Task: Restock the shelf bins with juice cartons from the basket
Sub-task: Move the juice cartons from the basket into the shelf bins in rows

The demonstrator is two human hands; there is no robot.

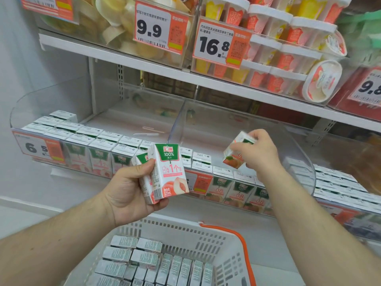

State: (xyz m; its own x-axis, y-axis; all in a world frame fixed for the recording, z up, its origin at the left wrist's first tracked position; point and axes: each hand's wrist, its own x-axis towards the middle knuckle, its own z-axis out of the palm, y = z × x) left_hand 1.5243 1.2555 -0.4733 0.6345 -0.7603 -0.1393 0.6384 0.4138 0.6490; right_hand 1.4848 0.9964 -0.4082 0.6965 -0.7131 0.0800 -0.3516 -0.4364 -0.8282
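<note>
Cartons (165, 172) are gripped in the left hand (127, 195), one tilted carton (237, 150) pinched by the right hand (257, 149); toppling in the bin (288, 141) is risked.

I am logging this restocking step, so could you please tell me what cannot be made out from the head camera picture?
- Carton in the right hand: motion-blurred, its print unreadable.
- Second carton behind the front carton in the left hand: mostly hidden by that carton.
- Basket: cut off by the bottom edge, so its carton count is unknown.
- Small print on the 16.8 price tag: too small.
</note>
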